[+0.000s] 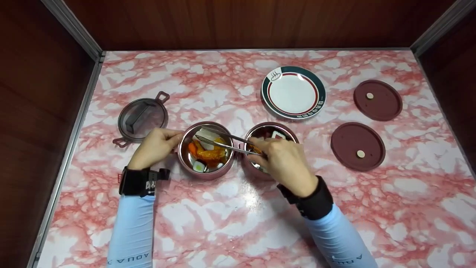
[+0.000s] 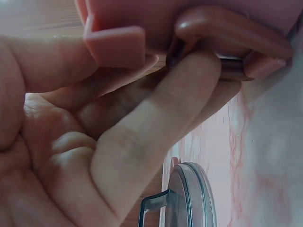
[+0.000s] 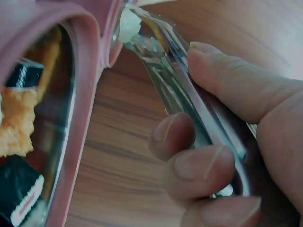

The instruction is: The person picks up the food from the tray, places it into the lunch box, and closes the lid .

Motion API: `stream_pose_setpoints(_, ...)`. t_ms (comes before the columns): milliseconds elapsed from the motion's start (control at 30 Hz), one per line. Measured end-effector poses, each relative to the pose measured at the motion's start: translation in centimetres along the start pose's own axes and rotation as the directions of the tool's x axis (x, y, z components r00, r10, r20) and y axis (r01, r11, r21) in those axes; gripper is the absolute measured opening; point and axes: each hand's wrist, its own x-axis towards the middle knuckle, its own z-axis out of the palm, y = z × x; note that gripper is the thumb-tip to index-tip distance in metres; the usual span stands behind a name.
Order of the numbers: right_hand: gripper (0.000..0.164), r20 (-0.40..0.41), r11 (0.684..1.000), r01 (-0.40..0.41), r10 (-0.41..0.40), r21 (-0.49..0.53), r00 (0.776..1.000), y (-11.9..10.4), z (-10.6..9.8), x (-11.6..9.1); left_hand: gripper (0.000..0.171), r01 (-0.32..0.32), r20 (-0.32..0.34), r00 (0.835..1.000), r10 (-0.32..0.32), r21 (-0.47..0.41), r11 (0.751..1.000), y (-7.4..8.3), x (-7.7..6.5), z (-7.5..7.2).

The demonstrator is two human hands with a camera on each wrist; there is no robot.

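Two pink pots with shiny metal insides stand side by side in the head view. My left hand [image 1: 156, 145] holds the side handle [image 2: 227, 30] of the left pot [image 1: 212, 176], fingers curled under it. In my right hand [image 1: 286, 163] are metal tongs [image 1: 232, 148], which reach over the right pot [image 1: 254, 171] into the left one. Their tips close on a whitish piece [image 3: 129, 24]. An orange-brown food piece [image 1: 212, 155] and a white roll with a green centre [image 1: 199, 166] lie in the left pot. Black-wrapped rolls [image 3: 19, 187] and a golden crinkled piece [image 3: 19, 120] fill the right.
A see-through lid [image 1: 139, 121] with two side handles lies left of the pots. Behind them sits a white plate [image 1: 293, 93] with a dark green rim. Two maroon lids, one farther back [image 1: 383, 102] and one nearer [image 1: 351, 141], lie at the right.
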Motion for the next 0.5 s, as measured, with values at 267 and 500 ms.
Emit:
stream_pose_setpoints(267,0.036,0.011,0.997,-0.039,0.04,-0.073,0.999,-0.56,0.83,0.02,0.026,0.023,0.001,1.0,-0.023,0.017,1.0,0.02,0.03,-0.01)
stream_pose_setpoints(500,0.043,0.01,0.995,-0.058,0.059,-0.077,0.998,-0.62,1.02,0.09,0.026,0.017,-0.002,1.0,-0.017,0.011,1.0,0.08,0.01,0.05)
